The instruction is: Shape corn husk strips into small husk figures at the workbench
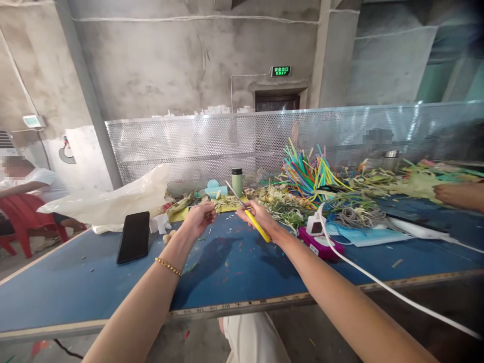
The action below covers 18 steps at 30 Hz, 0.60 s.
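Note:
My left hand (199, 220) is above the blue table, its fingers curled together in a pinch. Whatever they hold, if anything, is too small to make out. To its right, my right hand (260, 218) grips a yellow-handled tool (257, 225) with a long, thin metal blade. The blade points up and away to the left, toward a green bottle with a black lid (237, 181). Its exact kind is unclear. Beyond both hands lies a heap of pale and green plant-like scraps (282, 199). The two hands are apart.
A black phone (133, 238) lies left, near a whitish plastic bag (113, 201). Colourful thin sticks (308, 174) stand behind the heap. Rightward are a purple power strip (321, 244), a white cable (363, 276) and another person's hand (456, 194). A perforated metal screen (204, 146) borders the back.

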Tool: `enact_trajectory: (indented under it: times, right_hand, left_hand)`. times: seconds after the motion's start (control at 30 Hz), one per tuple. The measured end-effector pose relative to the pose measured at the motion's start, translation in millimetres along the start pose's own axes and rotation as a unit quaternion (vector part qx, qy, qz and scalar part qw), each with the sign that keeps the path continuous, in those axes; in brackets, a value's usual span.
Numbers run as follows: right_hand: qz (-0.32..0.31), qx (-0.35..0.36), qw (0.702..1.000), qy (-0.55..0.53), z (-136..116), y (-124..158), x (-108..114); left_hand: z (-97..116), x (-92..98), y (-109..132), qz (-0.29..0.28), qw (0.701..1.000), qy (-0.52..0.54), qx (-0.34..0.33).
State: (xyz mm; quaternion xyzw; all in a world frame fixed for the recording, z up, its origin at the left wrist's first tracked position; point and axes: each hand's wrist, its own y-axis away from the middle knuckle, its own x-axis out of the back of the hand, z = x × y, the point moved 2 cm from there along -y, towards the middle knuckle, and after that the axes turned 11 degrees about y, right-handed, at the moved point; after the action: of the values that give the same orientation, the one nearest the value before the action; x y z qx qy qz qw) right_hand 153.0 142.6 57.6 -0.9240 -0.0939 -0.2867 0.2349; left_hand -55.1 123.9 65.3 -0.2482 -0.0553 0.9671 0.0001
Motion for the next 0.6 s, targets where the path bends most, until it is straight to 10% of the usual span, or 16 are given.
enact_trajectory:
  times: [0.6]
  right_hand:
    - [-0.087, -0.017, 0.996, 0.002, -11.7, 10.7, -10.1]
  left_hand:
    - [-9.8, -2.0, 8.0, -0.037, 0.997, 0.012, -0.073]
